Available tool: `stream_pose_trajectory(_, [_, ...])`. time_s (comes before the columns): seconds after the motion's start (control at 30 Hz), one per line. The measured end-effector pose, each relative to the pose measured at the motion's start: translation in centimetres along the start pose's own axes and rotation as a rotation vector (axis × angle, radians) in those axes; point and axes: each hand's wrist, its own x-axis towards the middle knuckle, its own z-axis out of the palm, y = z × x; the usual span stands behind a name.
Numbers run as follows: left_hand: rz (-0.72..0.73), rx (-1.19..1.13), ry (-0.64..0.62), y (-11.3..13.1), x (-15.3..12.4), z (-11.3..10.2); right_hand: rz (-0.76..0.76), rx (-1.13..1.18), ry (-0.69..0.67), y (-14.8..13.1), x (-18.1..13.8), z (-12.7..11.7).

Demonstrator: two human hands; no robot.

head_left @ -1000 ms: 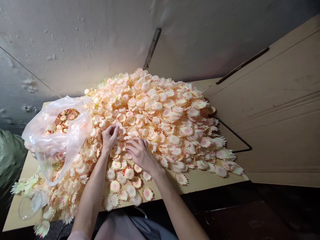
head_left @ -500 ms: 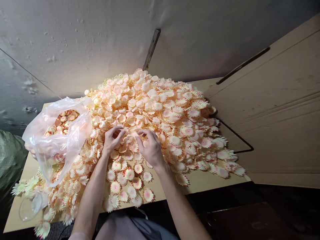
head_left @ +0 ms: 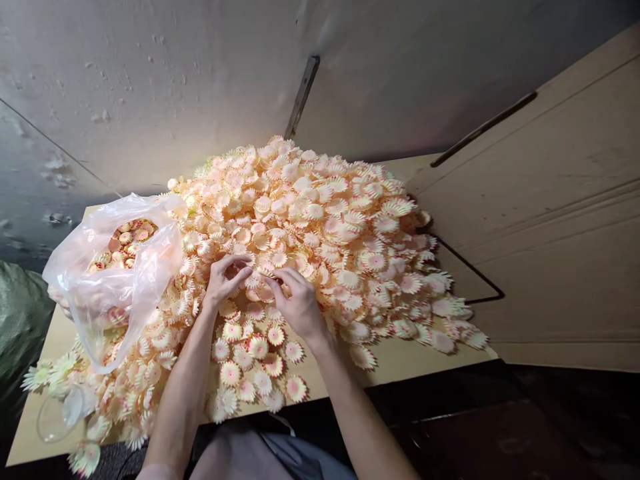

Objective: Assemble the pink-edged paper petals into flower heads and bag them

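A big heap of artificial flower heads (head_left: 320, 213), cream with pink centres and toothed petals, covers much of the table. At its front edge, my right hand (head_left: 299, 303) pinches one small flower head (head_left: 267, 273) between thumb and forefinger. Close by on the left, my left hand (head_left: 225, 280) has its thumb and forefinger curled toward each other. Whatever sits at those left fingertips blends into the heap and cannot be made out. Between my forearms lie several loose flower heads (head_left: 258, 348), flat on the tabletop.
An open clear plastic bag (head_left: 107, 293) holding redder flower pieces (head_left: 131, 241) stands at the left. A transparent round cup (head_left: 60, 415) lies at the table's (head_left: 330, 383) front left corner. Cardboard (head_left: 550, 233) rises at the right, a grey wall (head_left: 200, 87) behind.
My right hand has shifted slightly left and down, its fingertips closer to my left hand, and a small flower head now shows in its pinch. My left hand is almost unmoved.
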Motion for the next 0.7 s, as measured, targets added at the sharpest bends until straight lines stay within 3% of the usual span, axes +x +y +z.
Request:
stream_pose_trajectory(0.17, [0.072,-0.018,-0.147,-0.2,0.3,-0.1,0.048,0.089,0.047,0.1,0.5,0.2])
stream_pose_trajectory(0.4, [0.006,-0.118,-0.163,-0.5,0.1,0.1,0.027,0.089,-0.048,-0.1,0.1,1.5])
stream_pose_trajectory(0.47, [-0.033,-0.133,-0.11,-0.6,0.1,0.3,0.017,0.064,-0.056,-0.3,0.0,1.1])
stream_pose_trajectory(0.6, [-0.127,-0.189,0.122,-1.0,0.2,0.5,-0.018,-0.008,-0.111,-0.9,-1.9,-1.2])
stream_pose_trajectory(0.7, [-0.147,-0.226,0.211,-1.0,0.4,0.5,-0.142,-0.088,-0.344,-1.1,-5.3,-3.0])
